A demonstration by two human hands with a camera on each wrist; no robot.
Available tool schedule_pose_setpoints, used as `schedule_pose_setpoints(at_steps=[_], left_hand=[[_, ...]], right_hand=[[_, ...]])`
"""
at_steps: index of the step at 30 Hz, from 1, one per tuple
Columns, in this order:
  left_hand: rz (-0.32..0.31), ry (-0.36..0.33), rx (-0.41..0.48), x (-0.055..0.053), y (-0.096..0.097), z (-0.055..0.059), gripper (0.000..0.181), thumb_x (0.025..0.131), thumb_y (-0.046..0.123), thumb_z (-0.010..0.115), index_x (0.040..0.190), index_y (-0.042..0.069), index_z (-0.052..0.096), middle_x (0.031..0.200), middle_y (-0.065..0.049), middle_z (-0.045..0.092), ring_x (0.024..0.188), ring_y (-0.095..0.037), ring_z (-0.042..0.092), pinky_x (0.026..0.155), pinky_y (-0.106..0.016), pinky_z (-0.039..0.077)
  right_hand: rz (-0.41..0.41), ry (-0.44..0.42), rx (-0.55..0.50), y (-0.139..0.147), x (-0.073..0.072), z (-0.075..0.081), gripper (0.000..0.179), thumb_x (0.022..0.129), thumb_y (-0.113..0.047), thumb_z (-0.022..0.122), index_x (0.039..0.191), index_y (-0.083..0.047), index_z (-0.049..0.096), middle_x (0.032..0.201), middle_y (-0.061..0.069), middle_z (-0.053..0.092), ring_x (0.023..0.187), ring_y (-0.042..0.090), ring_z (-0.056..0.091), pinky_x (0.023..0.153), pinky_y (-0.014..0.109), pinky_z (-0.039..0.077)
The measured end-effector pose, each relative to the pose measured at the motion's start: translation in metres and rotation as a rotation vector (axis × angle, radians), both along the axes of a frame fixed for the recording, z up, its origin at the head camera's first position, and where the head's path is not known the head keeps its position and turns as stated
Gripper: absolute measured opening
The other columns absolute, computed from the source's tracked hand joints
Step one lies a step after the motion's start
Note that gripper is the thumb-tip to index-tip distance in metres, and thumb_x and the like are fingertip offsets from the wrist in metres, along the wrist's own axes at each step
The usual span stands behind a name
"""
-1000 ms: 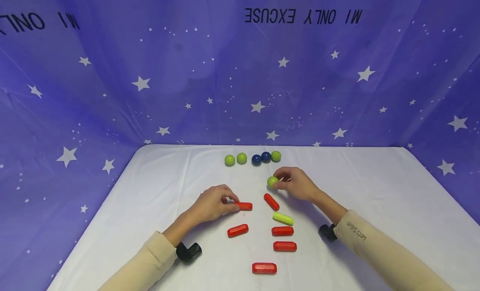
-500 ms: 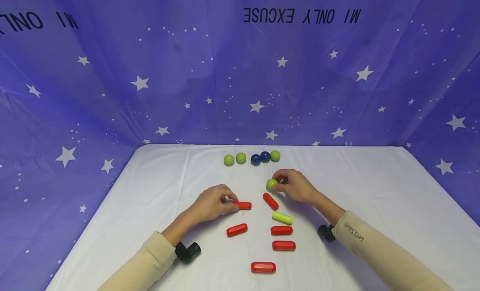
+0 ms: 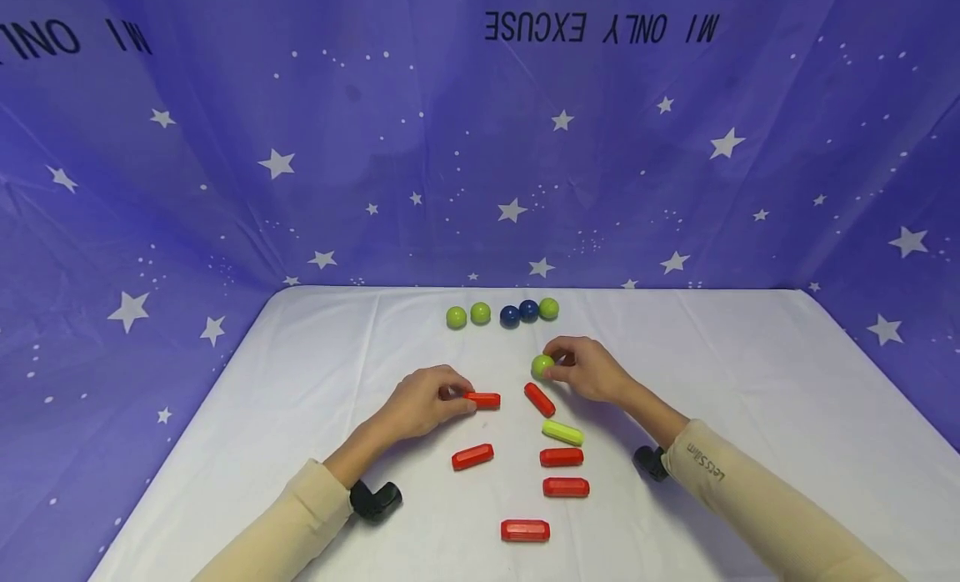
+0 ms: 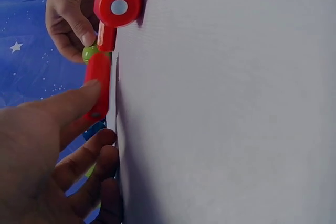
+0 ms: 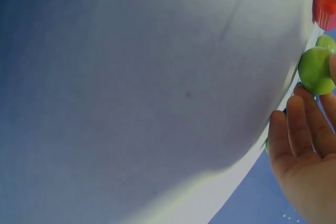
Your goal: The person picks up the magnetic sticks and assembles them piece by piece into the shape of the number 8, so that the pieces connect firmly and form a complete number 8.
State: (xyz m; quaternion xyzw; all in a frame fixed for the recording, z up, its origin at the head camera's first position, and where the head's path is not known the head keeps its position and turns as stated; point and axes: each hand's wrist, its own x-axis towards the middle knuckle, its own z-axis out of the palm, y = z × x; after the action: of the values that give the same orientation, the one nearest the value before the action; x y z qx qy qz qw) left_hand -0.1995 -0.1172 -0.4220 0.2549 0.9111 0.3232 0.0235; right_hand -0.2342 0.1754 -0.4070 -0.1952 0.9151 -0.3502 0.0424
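My left hand [image 3: 422, 405] pinches a short red faceted rod [image 3: 486, 400] between thumb and fingers. In the left wrist view that rod [image 4: 98, 80] is held along the thumb, its other fingers below. My right hand [image 3: 588, 370] holds a light green ball [image 3: 540, 366] by thumb and fingertips, seen also as a ball [image 5: 316, 71] in the right wrist view. Between the hands, a little nearer, a tilted red rod [image 3: 539, 399] lies on the white cloth. One red rod [image 4: 118, 4] shows a round silvery end in the left wrist view.
Two green balls [image 3: 456, 318], two dark blue balls [image 3: 510, 317] and another green ball [image 3: 549, 308] line the far side. Nearer lie a yellow-green rod [image 3: 562, 433] and several red rods [image 3: 566, 487]. A starry purple curtain [image 3: 420, 148] stands behind the table.
My left hand has shifted slightly away from me with the red rod, which shows a smooth face instead of a ridged one. The right hand and its ball have barely moved.
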Motion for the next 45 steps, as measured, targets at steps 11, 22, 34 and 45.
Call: schedule_pose_setpoints(at_steps=[11, 22, 34, 45], left_hand=[[0.112, -0.045, 0.129, -0.016, 0.012, 0.000, 0.016, 0.088, 0.025, 0.076, 0.103, 0.017, 0.075, 0.091, 0.007, 0.069, 0.074, -0.010, 0.058, 0.069, -0.030, 0.047], [0.115, -0.056, 0.172, -0.031, 0.039, -0.001, 0.018, 0.089, 0.024, 0.075, 0.105, 0.014, 0.075, 0.094, 0.004, 0.069, 0.076, -0.011, 0.060, 0.070, -0.029, 0.048], [0.098, -0.086, 0.150, -0.037, 0.051, -0.003, 0.018, 0.090, 0.027, 0.074, 0.104, 0.016, 0.075, 0.091, 0.006, 0.069, 0.078, -0.011, 0.059, 0.072, -0.030, 0.047], [0.128, -0.105, 0.112, -0.037, 0.054, -0.004, 0.018, 0.091, 0.028, 0.073, 0.105, 0.017, 0.075, 0.091, 0.007, 0.068, 0.081, -0.012, 0.058, 0.074, -0.031, 0.046]], right_hand=[[-0.021, -0.019, 0.020, -0.002, -0.002, 0.000, 0.023, 0.088, -0.011, 0.074, 0.111, -0.006, 0.069, 0.099, 0.003, 0.067, 0.088, 0.021, 0.058, 0.078, 0.034, 0.050], [-0.003, 0.003, 0.007, 0.001, 0.000, -0.002, 0.021, 0.088, -0.010, 0.073, 0.109, -0.006, 0.070, 0.100, 0.003, 0.067, 0.089, 0.021, 0.059, 0.080, 0.037, 0.049], [0.011, 0.017, 0.053, 0.000, 0.000, 0.003, 0.020, 0.089, -0.010, 0.073, 0.109, -0.007, 0.069, 0.098, 0.002, 0.067, 0.084, 0.019, 0.058, 0.076, 0.035, 0.049], [0.028, 0.020, 0.034, -0.001, 0.001, 0.001, 0.017, 0.089, -0.011, 0.073, 0.105, -0.008, 0.069, 0.095, 0.003, 0.068, 0.079, 0.018, 0.056, 0.071, 0.033, 0.047]])
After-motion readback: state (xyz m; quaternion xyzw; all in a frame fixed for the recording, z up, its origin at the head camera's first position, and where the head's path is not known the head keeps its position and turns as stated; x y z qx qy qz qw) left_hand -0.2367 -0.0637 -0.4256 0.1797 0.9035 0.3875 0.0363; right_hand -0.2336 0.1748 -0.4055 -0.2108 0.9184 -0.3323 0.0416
